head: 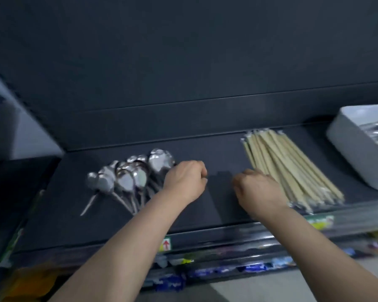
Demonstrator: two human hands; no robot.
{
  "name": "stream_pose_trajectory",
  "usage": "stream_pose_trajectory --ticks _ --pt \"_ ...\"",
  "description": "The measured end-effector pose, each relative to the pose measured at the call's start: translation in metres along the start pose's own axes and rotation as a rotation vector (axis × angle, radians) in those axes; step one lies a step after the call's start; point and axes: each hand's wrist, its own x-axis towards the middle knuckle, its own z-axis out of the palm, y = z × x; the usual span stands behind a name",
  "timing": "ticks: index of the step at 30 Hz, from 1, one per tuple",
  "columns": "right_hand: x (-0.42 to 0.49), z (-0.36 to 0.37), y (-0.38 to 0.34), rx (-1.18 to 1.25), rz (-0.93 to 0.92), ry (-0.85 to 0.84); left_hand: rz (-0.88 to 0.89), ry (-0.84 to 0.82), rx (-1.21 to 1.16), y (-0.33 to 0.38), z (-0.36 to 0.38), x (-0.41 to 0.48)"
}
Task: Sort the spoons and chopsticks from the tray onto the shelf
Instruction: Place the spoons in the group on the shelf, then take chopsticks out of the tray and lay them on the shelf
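The dark shelf (218,162) carries everything. A white tray (345,144) sits well to the right of both hands, with what may be metal pieces inside, though they are blurred. The pale chopsticks (292,166) lie in a bundle just right of the right hand (259,191), whose curled fingers (260,174) touch the bundle's left edge. The spoons (127,177) are heaped just left of the left hand (184,182), fingers curled at the heap's right edge. I cannot tell whether either hand grips anything.
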Motion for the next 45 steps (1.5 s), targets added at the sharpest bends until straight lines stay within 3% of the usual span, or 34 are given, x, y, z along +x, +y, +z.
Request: stream_pose_trajectory --ticks 9,17,24,30,37,42,45 --pt "-0.067 -0.035 0.215 0.101 0.252 0.310 0.232 -0.006 -0.131 0.220 0.052 0.032" --pt "-0.100 -0.054 0.375 0.050 0.374 0.306 0.356 0.059 -0.199 0.379 0.088 0.059" --pt "-0.088 -0.041 0.438 0.045 0.440 0.329 0.351 0.045 -0.071 0.428 0.100 0.110" --pt "-0.074 -0.042 0.479 0.042 0.451 0.260 0.365 -0.188 0.129 0.466 0.132 0.172" --pt "-0.054 -0.045 0.527 0.199 0.542 0.184 0.351 -0.320 0.438 0.507 0.159 0.203" --pt "-0.026 -0.047 0.547 0.225 0.464 0.193 0.343 -0.318 0.362 0.498 0.161 0.209" --pt "-0.015 -0.055 0.557 0.281 0.357 0.162 0.207 -0.248 0.223 0.492 0.150 0.207"
